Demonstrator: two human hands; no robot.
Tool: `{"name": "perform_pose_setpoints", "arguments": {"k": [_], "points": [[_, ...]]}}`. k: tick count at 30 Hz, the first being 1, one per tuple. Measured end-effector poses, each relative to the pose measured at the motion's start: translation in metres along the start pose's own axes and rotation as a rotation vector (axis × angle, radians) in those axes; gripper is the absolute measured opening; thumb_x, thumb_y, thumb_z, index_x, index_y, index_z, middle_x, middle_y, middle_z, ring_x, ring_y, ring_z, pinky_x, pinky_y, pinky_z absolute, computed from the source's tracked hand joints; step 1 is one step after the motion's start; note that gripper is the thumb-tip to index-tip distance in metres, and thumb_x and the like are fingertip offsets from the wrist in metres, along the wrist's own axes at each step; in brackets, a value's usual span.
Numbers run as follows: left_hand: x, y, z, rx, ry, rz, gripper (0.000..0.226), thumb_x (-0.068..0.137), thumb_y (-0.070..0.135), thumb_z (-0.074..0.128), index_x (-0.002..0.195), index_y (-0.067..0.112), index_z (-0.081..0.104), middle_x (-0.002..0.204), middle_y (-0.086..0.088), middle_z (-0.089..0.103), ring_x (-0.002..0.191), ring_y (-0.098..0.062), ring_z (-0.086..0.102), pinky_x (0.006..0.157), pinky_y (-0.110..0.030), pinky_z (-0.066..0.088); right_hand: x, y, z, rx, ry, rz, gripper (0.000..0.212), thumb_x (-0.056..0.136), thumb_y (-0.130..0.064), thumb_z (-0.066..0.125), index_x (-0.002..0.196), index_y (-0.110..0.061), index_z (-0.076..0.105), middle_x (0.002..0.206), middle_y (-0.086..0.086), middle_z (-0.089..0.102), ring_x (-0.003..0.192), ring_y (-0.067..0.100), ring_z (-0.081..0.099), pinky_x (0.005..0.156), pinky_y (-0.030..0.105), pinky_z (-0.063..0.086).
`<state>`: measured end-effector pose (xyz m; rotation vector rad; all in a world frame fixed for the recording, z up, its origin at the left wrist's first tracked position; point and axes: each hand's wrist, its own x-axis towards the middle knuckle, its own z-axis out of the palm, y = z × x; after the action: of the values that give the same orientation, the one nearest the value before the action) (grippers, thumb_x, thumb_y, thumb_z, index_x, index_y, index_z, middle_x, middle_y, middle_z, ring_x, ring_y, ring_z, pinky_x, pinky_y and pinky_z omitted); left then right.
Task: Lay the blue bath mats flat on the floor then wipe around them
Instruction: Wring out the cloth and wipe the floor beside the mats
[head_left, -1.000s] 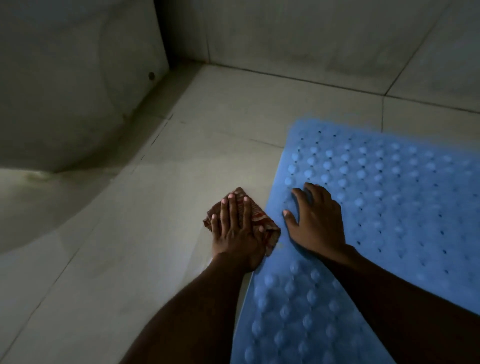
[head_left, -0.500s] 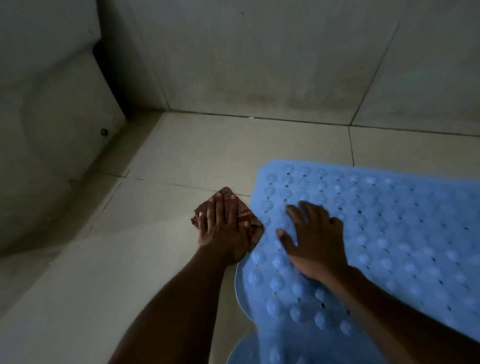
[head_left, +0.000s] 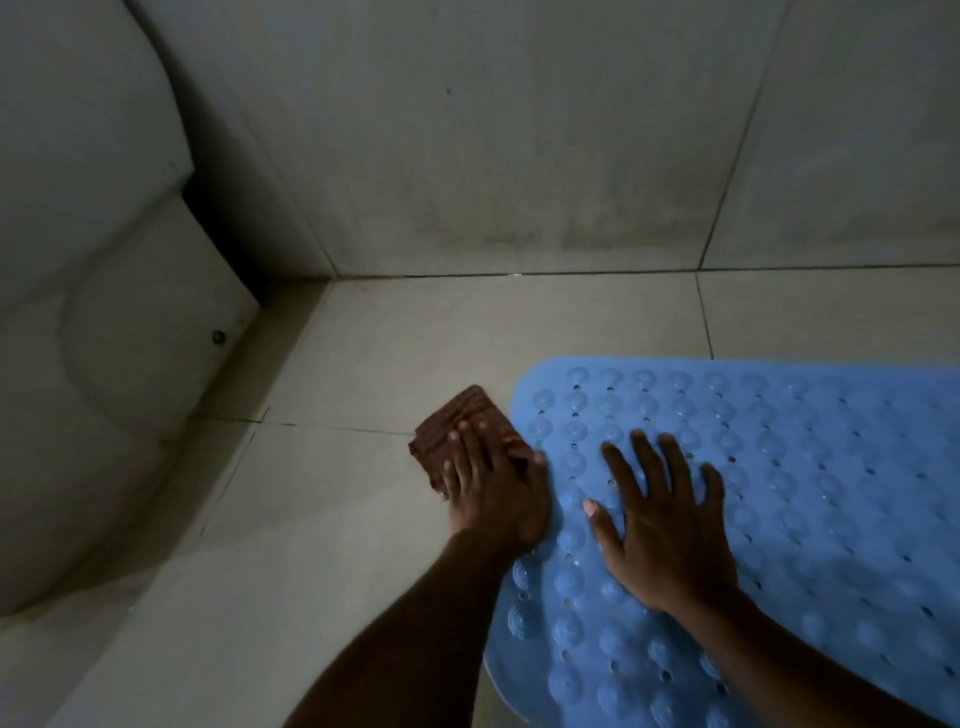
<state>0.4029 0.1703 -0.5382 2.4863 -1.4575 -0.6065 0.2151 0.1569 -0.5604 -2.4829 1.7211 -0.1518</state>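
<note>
A blue bath mat (head_left: 810, 467) with raised bumps and small holes lies flat on the pale tiled floor, filling the right half of the view. My right hand (head_left: 662, 525) rests palm down on its left part, fingers spread. My left hand (head_left: 491, 486) presses flat on a folded red-brown patterned cloth (head_left: 457, 421) on the floor, right beside the mat's left edge near its far left corner. The cloth's near part is hidden under my hand.
A tiled wall (head_left: 519, 156) rises just beyond the mat's far edge. On the left stands a pale curved fixture (head_left: 88, 312) with a small screw near its base. Bare floor tiles (head_left: 291, 519) lie between the fixture and the mat.
My left hand has slid the cloth forward along the mat's left edge toward its far corner. My right hand has stayed on the mat. The view has tilted up toward the wall.
</note>
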Motion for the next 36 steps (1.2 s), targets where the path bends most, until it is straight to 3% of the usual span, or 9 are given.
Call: {"name": "perform_pose_setpoints", "arguments": {"k": [3,7,10,14,19,29,31,34,36], "points": [[0.015,0.007,0.008,0.001,-0.084,-0.043,0.09,0.099,0.066,0.021,0.158,0.011,-0.018,0.166,-0.011,-0.027,0.152,-0.024,-0.029,0.12,-0.043,-0.019,0.005,0.0,-0.002,0.048,-0.011,0.017,0.072,0.087,-0.067,0.033,0.15,-0.033,0.041,0.161,0.004,0.035,0.151,0.031,0.026,0.114,0.06,0.023],[0.056,0.011,0.004,0.051,-0.021,0.057,0.086,0.101,0.064,0.025,0.162,0.012,-0.008,0.169,-0.012,-0.016,0.155,-0.026,-0.02,0.121,-0.044,-0.016,0.018,0.031,-0.007,0.058,0.074,0.071,0.071,0.08,-0.066,0.041,0.141,-0.031,0.05,0.15,0.005,0.047,0.14,0.03,0.041,0.102,0.055,0.035],[0.084,0.021,0.003,0.08,-0.015,0.1,0.08,0.104,0.058,0.026,0.162,0.01,-0.002,0.17,-0.015,-0.01,0.156,-0.03,-0.013,0.123,-0.048,-0.009,0.016,0.051,0.0,-0.025,0.099,0.162,0.074,0.085,-0.068,0.035,0.146,-0.028,0.047,0.155,0.011,0.043,0.146,0.036,0.033,0.11,0.064,0.024],[0.115,0.053,-0.004,0.161,-0.002,0.271,0.067,0.108,0.048,0.014,0.159,0.005,0.022,0.165,-0.032,0.008,0.152,-0.051,0.006,0.122,-0.065,0.01,0.017,0.049,0.005,-0.009,0.112,0.141,0.075,0.084,-0.07,0.041,0.147,-0.029,0.046,0.157,0.01,0.04,0.148,0.037,0.029,0.115,0.064,0.019],[0.138,0.111,0.008,0.167,-0.242,0.245,0.069,0.108,0.049,0.021,0.162,0.013,-0.003,0.169,-0.013,-0.015,0.156,-0.03,-0.017,0.123,-0.047,-0.011,0.017,0.053,0.006,0.031,0.121,0.14,0.076,0.085,-0.071,0.041,0.149,-0.03,0.042,0.159,0.01,0.036,0.15,0.036,0.025,0.117,0.063,0.014],[0.148,0.17,0.024,0.223,-0.413,0.487,0.061,0.11,0.04,0.017,0.162,0.014,0.0,0.17,-0.011,-0.012,0.156,-0.028,-0.018,0.126,-0.05,-0.002,0.021,0.051,0.008,0.043,0.118,0.144,0.076,0.085,-0.072,0.038,0.149,-0.032,0.04,0.16,0.008,0.033,0.152,0.034,0.019,0.119,0.063,0.01],[0.137,0.165,0.018,0.079,-0.337,0.485,0.058,0.11,0.038,0.023,0.163,0.018,0.009,0.171,-0.009,-0.003,0.157,-0.028,-0.009,0.126,-0.049,0.003,0.02,0.053,0.007,0.038,0.116,0.134,0.076,0.086,-0.072,0.036,0.148,-0.03,0.042,0.16,0.009,0.033,0.151,0.036,0.02,0.118,0.064,0.012],[0.097,0.124,0.014,-0.145,-0.033,0.463,0.058,0.105,0.032,0.027,0.161,0.014,0.024,0.169,-0.01,0.016,0.157,-0.026,0.009,0.127,-0.04,0.009,0.019,0.051,0.004,0.036,0.092,0.146,0.074,0.088,-0.07,0.035,0.149,-0.029,0.041,0.16,0.009,0.034,0.151,0.035,0.02,0.118,0.063,0.012],[0.058,0.089,0.021,-0.084,0.029,0.368,0.06,0.105,0.028,0.031,0.161,0.012,0.02,0.17,-0.009,0.012,0.158,-0.024,0.004,0.128,-0.034,0.002,0.018,0.05,0.001,0.043,0.09,0.159,0.069,0.09,-0.065,0.035,0.149,-0.029,0.042,0.16,0.008,0.035,0.152,0.034,0.02,0.118,0.063,0.013]]}}
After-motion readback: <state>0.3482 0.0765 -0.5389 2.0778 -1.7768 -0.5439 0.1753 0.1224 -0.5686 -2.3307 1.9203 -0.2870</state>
